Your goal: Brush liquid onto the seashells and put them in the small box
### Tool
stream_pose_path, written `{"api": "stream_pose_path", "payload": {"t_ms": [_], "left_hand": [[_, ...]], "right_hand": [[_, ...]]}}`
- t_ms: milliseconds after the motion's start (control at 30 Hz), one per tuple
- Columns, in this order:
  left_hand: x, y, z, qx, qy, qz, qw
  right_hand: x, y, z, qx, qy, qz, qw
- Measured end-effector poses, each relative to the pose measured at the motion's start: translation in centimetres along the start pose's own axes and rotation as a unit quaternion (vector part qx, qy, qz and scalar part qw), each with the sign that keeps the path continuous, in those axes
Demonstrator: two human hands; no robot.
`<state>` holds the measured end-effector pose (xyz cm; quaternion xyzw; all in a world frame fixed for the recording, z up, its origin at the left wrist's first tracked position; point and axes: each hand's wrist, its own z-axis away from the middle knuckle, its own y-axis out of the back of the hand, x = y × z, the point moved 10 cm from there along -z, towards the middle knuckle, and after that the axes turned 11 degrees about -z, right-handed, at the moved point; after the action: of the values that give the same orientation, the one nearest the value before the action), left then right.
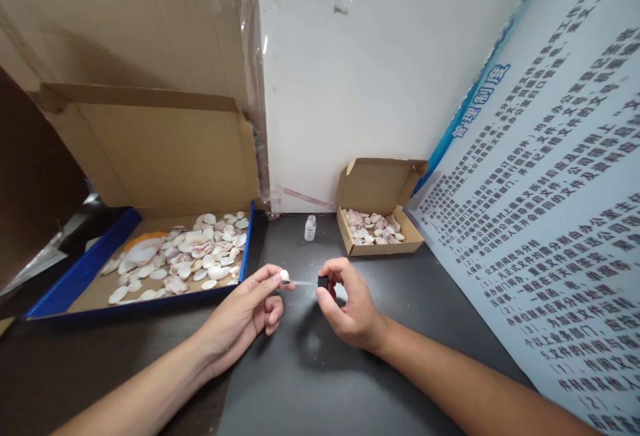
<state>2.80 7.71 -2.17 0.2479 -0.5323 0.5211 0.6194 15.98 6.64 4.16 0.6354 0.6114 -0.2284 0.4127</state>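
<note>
We held a small, rounded white shell [285, 275] near the frame's center, left fingers and thumb closed on its edge, apparently to leave its surface exposed. Our right hand [353, 306] pinched a stubby black cap [323, 282] sideways, aiming its slender translucent stem [303, 283] shellward; contact was unclear. A clear glass bottle [310, 229] stood upright beyond, likely for easy reach, between ridged shells in a blue-sided cardboard box [83, 281], left, and a smaller brown carton [385, 249], right.

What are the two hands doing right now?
Left hand: closed on a small white shell.
Right hand: closed on a black cap with a thin brush.
</note>
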Motion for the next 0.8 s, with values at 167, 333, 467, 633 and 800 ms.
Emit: {"api": "stream_pose_path", "payload": {"t_ms": [167,333,467,633,800], "left_hand": [[0.1,0.2,0.1,0.009,-0.002,0.0,1.0],[-0.2,0.3,0.2,0.01,0.015,-0.006,1.0],[0.0,0.1,0.3,0.014,0.015,-0.02,1.0],[0.1,-0.3,0.3,0.003,0.008,-0.02,1.0],[-0.2,-0.6,0.1,-0.022,0.007,-0.023,0.999]], "right_hand": [[0.6,0.3,-0.1,0.018,-0.024,0.028,0.999],[0.2,0.3,0.0,0.014,-0.005,0.003,1.0],[0.0,0.7,-0.2,0.032,-0.007,0.023,0.999],[-0.5,0.8,-0.5,0.033,-0.001,-0.003,0.999],[-0.4,1.2,-0.5,0.05,-0.01,-0.012,0.999]]}}
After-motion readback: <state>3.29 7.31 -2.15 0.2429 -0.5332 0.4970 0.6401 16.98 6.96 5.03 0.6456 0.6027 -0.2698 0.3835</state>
